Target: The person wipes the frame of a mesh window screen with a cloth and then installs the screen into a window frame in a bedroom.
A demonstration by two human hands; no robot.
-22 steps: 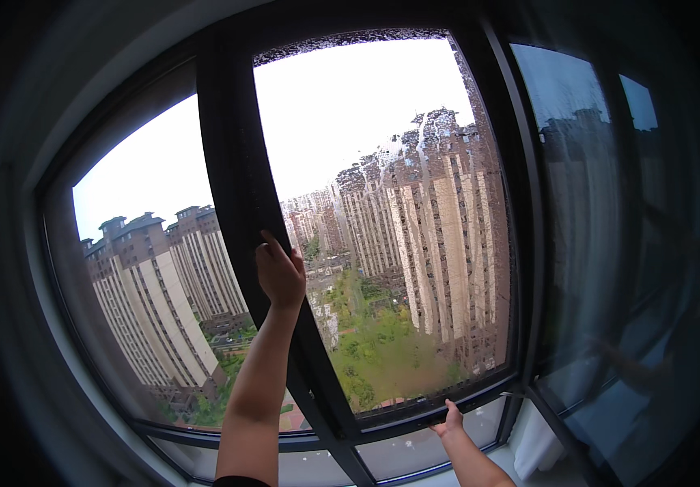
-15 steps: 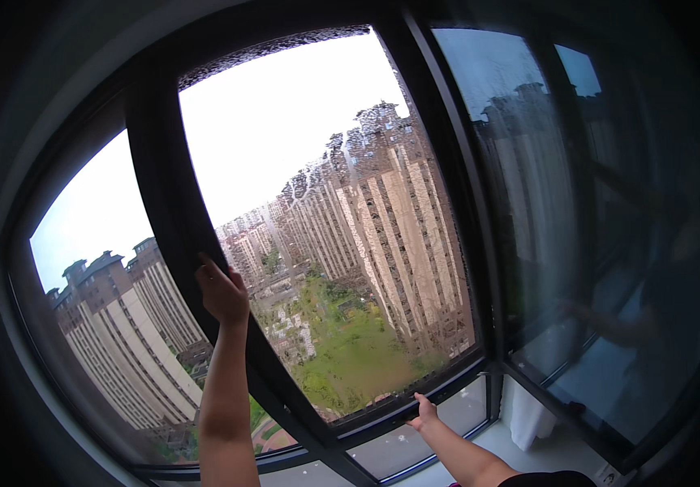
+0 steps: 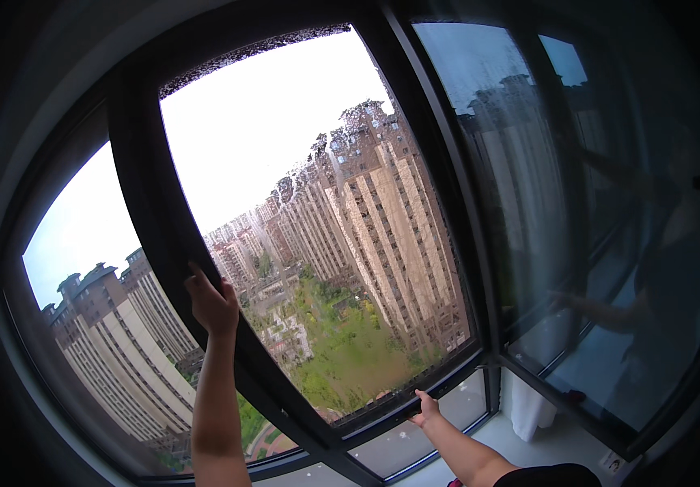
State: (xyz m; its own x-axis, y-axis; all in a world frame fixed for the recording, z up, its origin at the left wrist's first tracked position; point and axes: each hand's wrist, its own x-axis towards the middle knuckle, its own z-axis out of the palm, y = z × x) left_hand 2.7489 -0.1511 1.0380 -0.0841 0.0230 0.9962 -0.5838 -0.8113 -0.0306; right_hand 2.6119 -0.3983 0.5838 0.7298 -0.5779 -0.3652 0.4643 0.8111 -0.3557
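Note:
A dark window frame (image 3: 155, 195) surrounds a middle pane (image 3: 350, 243) covered in water drops and streaks. My left hand (image 3: 214, 304) is on the upright bar left of this pane, its fingers curled around the bar's edge and partly lost against the dark frame. Lower and to the right, my right hand (image 3: 425, 408) grips the bottom rail (image 3: 390, 406) of the same pane. Its thumb lies over the top of the rail, while the other fingers are mostly hidden. Neither hand shows a loose object in it.
On the right, an open casement sash (image 3: 561, 406) swings inward, its glass reflecting a person. Beneath it are a white curtain (image 3: 530, 414) and a wall socket (image 3: 612, 463). Another pane (image 3: 90, 219) lies to the left. Tall buildings and greenery stand far below outside.
The view has shifted slightly, so the window sits a little further left in it. Both hands keep their places on the frame.

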